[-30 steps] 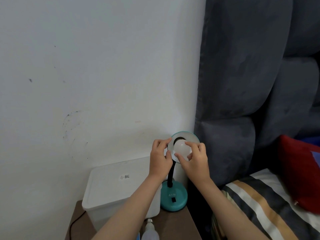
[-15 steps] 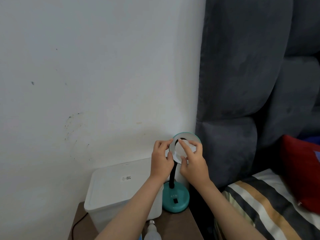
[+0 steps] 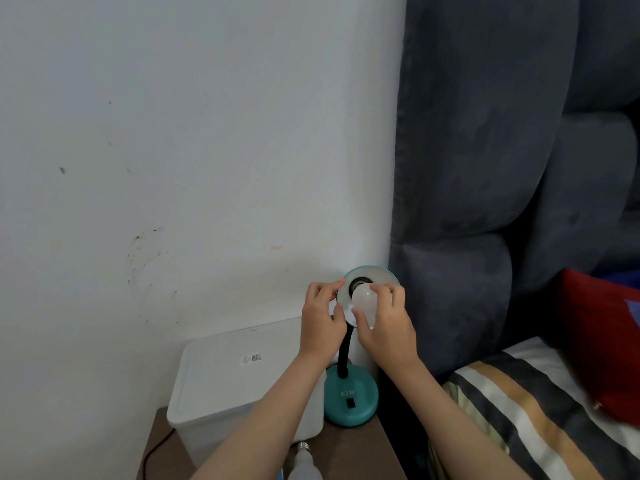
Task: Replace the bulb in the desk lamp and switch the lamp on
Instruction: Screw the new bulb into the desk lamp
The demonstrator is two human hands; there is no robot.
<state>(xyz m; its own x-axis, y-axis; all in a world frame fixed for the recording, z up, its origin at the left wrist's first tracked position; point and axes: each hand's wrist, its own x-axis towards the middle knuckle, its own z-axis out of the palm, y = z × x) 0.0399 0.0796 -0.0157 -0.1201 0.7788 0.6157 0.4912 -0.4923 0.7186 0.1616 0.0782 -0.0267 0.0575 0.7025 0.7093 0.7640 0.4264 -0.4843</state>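
Right hand (image 3: 384, 322): fingers and thumb curled round the white bulb (image 3: 364, 303), which sits at the mouth of the lamp shade (image 3: 379, 277), its neck toward the dark socket (image 3: 358, 285). Left hand (image 3: 322, 317): pinching the shade's left rim, steadying it.

Step in hand, as I read it: turning the bulb at the socket. Whether it is going in or coming out cannot be told from this one view (a second bulb (image 3: 304, 465) lies on the bedside table (image 3: 388, 448) at the bottom edge, screw cap pointing up the frame, so one of the two is the spare).

Next move, judged: keep the shade braced and twist the bulb on its own axis without tilting it; the gooseneck (image 3: 344, 358) will flex if pushed sideways. The dark switch (image 3: 350, 403) on the teal base (image 3: 349, 400) is within easy reach.

Hidden or unclear:
- Bulb threads and their seating, covered by fingers and shade.
- Lower part of the second bulb, cut off by the frame.
- Switch position, too small to read.
- A dark cord (image 3: 156, 448) runs off beside the white lidded box (image 3: 239, 372); what it feeds is not shown.

Beyond: grey padded headboard (image 3: 485, 168), striped bedding (image 3: 519, 410).
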